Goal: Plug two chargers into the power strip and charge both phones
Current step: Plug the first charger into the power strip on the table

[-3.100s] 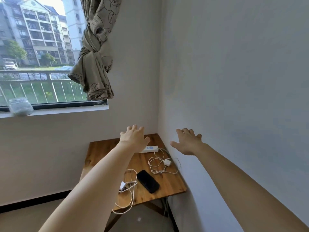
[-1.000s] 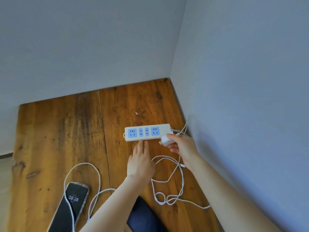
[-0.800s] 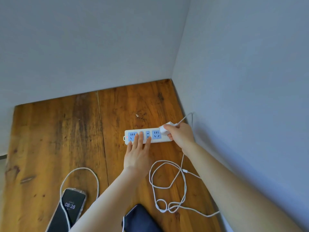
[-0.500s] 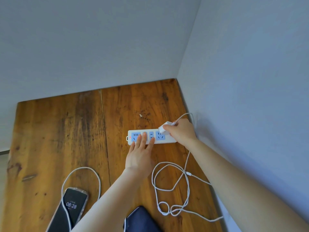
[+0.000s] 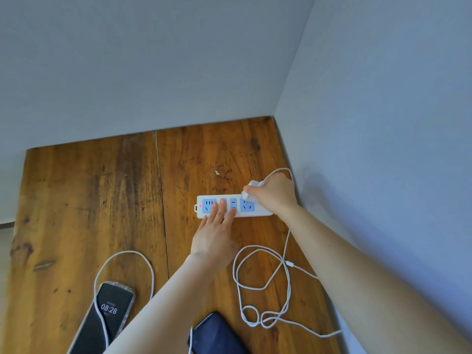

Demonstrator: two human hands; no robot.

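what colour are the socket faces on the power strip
Light blue, set in the white power strip; the head view shows them clearly.

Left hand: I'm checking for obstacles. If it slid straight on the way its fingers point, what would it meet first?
The left hand has its fingers on the power strip; beyond that only bare table shows up to the back wall, as far as this view tells.

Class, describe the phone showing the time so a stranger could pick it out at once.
Find the brown wooden table in the corner of the pale walls and look at its near left part. A black phone in a clear case lies there under a looping white cable. Unlike the dark blue phone to its right, it shows 08:28.
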